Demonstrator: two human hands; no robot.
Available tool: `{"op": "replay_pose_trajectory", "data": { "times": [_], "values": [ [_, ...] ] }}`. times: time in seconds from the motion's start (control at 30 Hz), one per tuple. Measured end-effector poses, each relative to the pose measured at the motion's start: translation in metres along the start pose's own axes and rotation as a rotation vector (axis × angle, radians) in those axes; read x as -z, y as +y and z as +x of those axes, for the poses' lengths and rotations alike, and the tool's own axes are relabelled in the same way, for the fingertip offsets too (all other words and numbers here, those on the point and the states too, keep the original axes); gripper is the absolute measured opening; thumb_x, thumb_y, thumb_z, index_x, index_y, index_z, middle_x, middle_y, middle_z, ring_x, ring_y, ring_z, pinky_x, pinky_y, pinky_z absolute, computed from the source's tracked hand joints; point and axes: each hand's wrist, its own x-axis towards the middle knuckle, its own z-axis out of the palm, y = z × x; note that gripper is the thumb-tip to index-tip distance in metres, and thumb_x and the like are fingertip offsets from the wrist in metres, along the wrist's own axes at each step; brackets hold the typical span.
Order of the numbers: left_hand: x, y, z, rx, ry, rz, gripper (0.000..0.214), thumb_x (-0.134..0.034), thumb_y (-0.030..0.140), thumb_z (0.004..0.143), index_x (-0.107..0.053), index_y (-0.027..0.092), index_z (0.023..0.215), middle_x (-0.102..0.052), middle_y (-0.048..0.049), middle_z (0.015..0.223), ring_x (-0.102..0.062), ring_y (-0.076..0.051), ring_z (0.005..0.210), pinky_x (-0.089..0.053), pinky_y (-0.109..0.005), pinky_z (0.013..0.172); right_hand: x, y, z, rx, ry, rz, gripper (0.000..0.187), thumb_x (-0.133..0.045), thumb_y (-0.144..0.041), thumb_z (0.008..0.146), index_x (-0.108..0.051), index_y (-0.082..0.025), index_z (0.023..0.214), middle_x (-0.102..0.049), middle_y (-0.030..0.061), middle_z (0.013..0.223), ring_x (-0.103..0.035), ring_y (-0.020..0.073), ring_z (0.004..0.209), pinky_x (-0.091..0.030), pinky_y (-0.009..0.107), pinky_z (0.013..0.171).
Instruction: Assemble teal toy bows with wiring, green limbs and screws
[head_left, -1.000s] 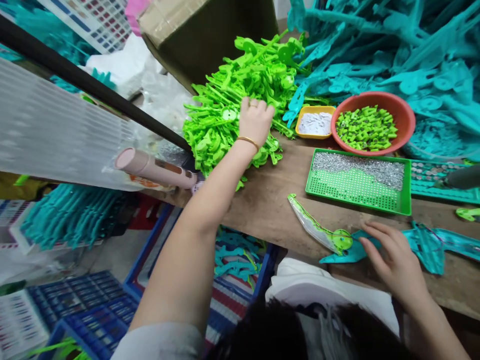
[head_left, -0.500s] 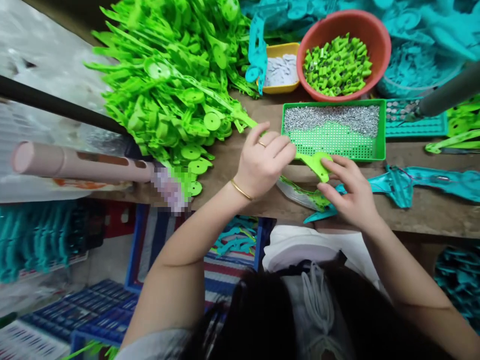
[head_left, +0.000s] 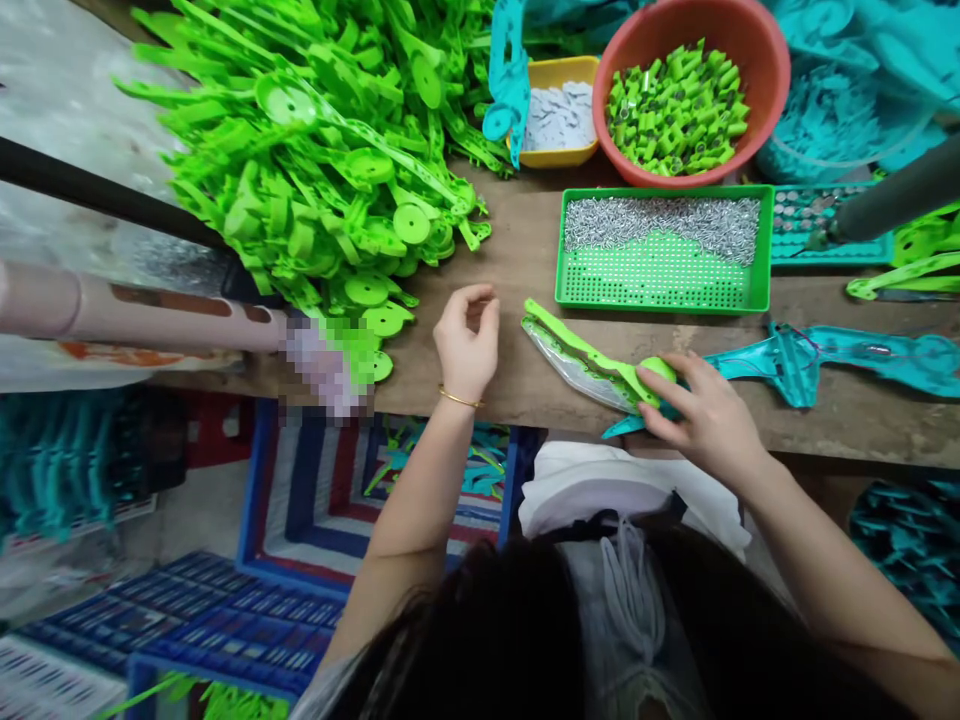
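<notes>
My right hand (head_left: 705, 415) presses on the round end of a long bright green plastic part (head_left: 589, 355), which lies on a clear-wrapped piece and a teal part (head_left: 626, 425) at the wooden bench's (head_left: 525, 250) front edge. My left hand (head_left: 466, 340) hovers just left of that part with its fingers loosely curled and nothing in them. A big heap of the same green parts (head_left: 330, 160) lies beyond my left hand.
A green tray of small metal pins (head_left: 664, 245) sits behind the part. Behind it are a red bowl of green bits (head_left: 686, 95) and a yellow dish of white pieces (head_left: 559, 115). Teal parts (head_left: 855, 355) lie right. Blue crates (head_left: 225, 620) stand below.
My left hand took a green part from the heap, carried it over to my right hand and let go. The part now lies on the clear-wrapped piece under my right hand.
</notes>
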Motion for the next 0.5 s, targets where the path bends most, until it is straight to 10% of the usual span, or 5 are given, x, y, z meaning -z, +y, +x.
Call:
{"op": "replay_pose_trajectory", "data": {
  "times": [0.2, 0.5],
  "values": [
    [-0.009, -0.014, -0.002, 0.169, -0.278, 0.042, 0.028, -0.054, 0.037, 0.087, -0.071, 0.016, 0.086, -0.072, -0.0042, 0.076, -0.061, -0.016, 0.066, -0.046, -0.027, 0.067, 0.006, -0.013, -0.005, 0.061, -0.026, -0.072, 0.034, -0.062, -0.032, 0.088, -0.069, -0.014, 0.116, -0.062, 0.0206, 0.12, -0.063, 0.0291, 0.111, -0.05, 0.05, 0.104],
    [-0.003, -0.008, -0.001, 0.219, -0.377, -0.008, 0.027, -0.065, 0.04, 0.08, -0.072, 0.015, 0.086, -0.073, -0.0047, 0.076, -0.063, -0.016, 0.066, -0.046, -0.027, 0.067, 0.005, -0.016, -0.008, 0.043, -0.079, -0.073, 0.034, -0.061, -0.032, 0.089, -0.069, -0.014, 0.116, -0.059, 0.0206, 0.123, -0.063, 0.0289, 0.111, -0.049, 0.049, 0.105]
  ]
}}
